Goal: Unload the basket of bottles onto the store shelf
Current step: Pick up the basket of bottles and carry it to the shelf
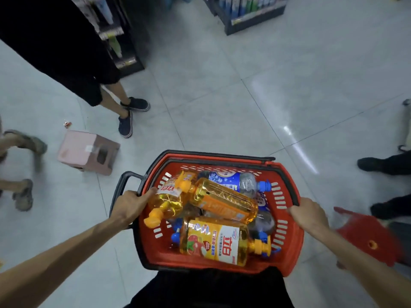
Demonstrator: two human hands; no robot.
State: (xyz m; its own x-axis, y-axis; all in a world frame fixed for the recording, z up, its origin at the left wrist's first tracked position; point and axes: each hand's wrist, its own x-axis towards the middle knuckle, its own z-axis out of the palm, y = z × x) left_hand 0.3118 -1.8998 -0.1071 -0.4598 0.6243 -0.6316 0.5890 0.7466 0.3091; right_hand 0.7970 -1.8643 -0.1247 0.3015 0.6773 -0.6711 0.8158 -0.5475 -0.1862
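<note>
A red plastic basket (293, 236) with black handles hangs in front of me above the floor. Inside lie several bottles: orange dish-soap bottles (222, 201) with yellow caps, one with a big label (218, 243) nearest me, and blue-capped clear bottles (240, 181) at the far side. My left hand (131, 205) grips the basket's left rim beside the black handle (124, 183). My right hand (309, 213) grips the right rim. Store shelves (251, 12) stand far ahead at the top right, and another shelf unit (120, 41) at the top left.
A person in black stands at the upper left (66, 52), shoes (129, 116) on the tiles. More feet show at the left edge (22, 194) and right edge (382, 165). A pink stool (86, 152) lies on the floor; a red stool (369, 238) sits by my right arm.
</note>
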